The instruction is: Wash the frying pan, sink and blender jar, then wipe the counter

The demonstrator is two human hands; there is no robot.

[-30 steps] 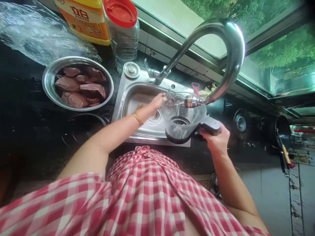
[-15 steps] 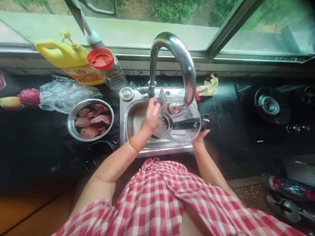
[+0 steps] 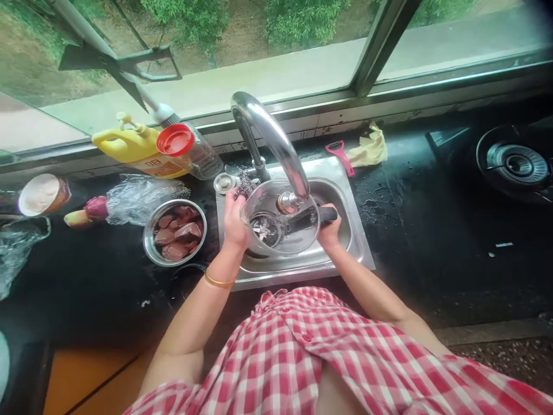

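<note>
My right hand (image 3: 330, 226) is closed around the black handle (image 3: 329, 214) of a clear blender jar (image 3: 298, 245). The jar is over the sink (image 3: 352, 230), its mouth facing up under the spout of the chrome faucet (image 3: 276, 138). Through the mouth I see the metal blades (image 3: 265, 229) at the bottom; whether water is running in, I cannot tell. At the jar's left side, my left hand (image 3: 235, 225) is closed on a steel wool scrubber (image 3: 247, 183), which sticks out above the fingers near the faucet base.
Left of the sink stands a metal bowl (image 3: 149, 245) of dark red meat pieces (image 3: 176, 252). Behind it are a plastic bag (image 3: 138, 199), a yellow jug (image 3: 125, 147) and a red-lidded jar (image 3: 203, 153). A pink peeler (image 3: 341, 155) and yellow cloth (image 3: 369, 148) lie right, before the stove burner (image 3: 516, 164).
The view has shifted, showing more of the left counter. The blender jar has tipped more upright, and its blades show more plainly. Both hands keep their holds.
</note>
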